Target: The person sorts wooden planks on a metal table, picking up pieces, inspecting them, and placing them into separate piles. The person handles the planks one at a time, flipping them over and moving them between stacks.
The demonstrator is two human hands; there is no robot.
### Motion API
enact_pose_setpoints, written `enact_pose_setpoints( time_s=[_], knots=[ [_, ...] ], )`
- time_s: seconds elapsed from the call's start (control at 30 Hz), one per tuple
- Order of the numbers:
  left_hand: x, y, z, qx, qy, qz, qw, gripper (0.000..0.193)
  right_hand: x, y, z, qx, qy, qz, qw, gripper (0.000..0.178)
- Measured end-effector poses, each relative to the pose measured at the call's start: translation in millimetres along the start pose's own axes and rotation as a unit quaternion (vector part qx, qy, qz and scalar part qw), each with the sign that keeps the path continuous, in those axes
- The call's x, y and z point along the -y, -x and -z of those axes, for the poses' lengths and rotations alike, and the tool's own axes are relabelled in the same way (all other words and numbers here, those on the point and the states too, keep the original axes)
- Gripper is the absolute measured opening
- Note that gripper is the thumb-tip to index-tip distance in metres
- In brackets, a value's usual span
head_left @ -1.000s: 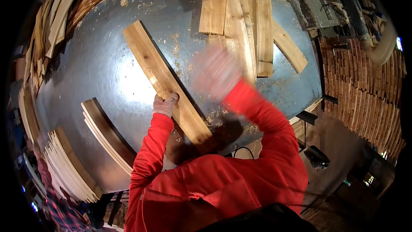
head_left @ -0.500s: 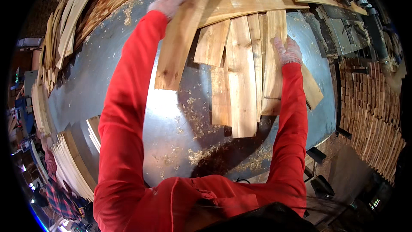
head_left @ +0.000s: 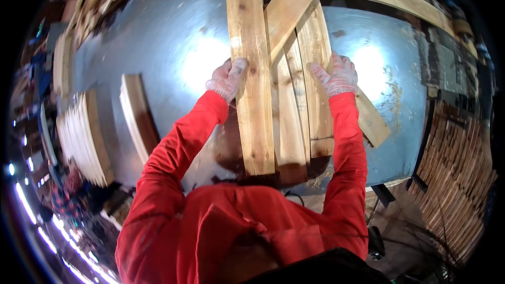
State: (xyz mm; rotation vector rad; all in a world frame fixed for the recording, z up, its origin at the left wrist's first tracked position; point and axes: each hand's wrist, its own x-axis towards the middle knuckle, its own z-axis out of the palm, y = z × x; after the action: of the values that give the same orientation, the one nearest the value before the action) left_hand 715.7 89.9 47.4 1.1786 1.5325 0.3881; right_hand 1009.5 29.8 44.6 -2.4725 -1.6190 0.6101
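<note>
My left hand (head_left: 226, 80), in a pale, stained work glove, grips the left edge of a long knotty wooden board (head_left: 252, 110) that runs toward me. My gloved right hand (head_left: 337, 77) holds the right edge of another wooden board (head_left: 314, 47), thumb on its top face. Between the two lie narrower boards (head_left: 288, 121), partly covered. A slanting board (head_left: 300, 2) crosses over them at the far end. Under my right forearm a short board (head_left: 372, 121) sticks out to the right. My fingers under the board edges are hidden.
Everything lies on a grey metal table (head_left: 158, 52). A long board (head_left: 394, 0) spans its far right. To the left stand a small stack of boards (head_left: 135, 110) and a larger stack (head_left: 84, 137). Beyond the right edge is a tall pile of slats (head_left: 452, 179).
My left hand has brought the long board nearer and to the right, from a tilt to almost straight, over the other boards. My right hand stays at the right-hand board's edge. The view has shifted.
</note>
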Motion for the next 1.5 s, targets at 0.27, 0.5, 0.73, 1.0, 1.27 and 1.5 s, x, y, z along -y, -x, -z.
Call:
enact_pose_setpoints(
  time_s=[0.27,0.5,0.73,1.0,1.27,1.5],
  knots=[
    [58,110,149,-0.227,-0.162,0.079,0.957,0.064,188,128,-68,-0.161,-0.148,0.064,0.974,0.115],
    [91,128,211,-0.228,-0.257,0.147,0.928,0.059,257,146,-62,-0.020,-0.088,-0.017,0.996,0.103],
    [111,162,137,-0.146,-0.046,-0.120,0.981,0.072,158,147,-55,0.195,-0.818,0.062,0.538,0.076],
    [86,175,110,0.174,0.276,0.057,0.943,0.049,193,178,-74,0.079,-0.574,0.167,0.798,0.075],
    [110,244,197,-0.203,0.164,0.065,0.963,0.051,246,196,-113,0.000,0.086,0.125,0.988,0.113],
    [185,283,289,-0.300,0.136,0.039,0.943,0.037,234,189,-96,0.020,-0.128,0.101,0.986,0.101]
  ],
)
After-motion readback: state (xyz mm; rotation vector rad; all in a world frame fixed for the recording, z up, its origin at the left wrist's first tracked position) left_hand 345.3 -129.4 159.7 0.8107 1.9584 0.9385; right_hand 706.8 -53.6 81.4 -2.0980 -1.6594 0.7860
